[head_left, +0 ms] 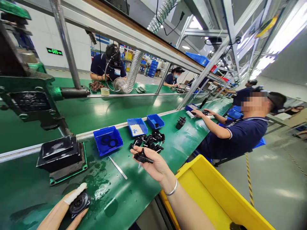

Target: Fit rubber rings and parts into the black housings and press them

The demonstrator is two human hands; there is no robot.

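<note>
Two hands (155, 164) (62, 206), two black parts (143, 157) (79, 203)

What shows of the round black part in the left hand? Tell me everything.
The round black part looks like glossy plastic, with concentric rings on its visible face, turned toward the camera. The left hand grips its edge, a white-covered finger along one side. It is over the green table, contact unclear.

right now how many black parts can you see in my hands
2: a round part in your left hand, a stemmed part in your right hand; any underneath would be hidden.
</note>
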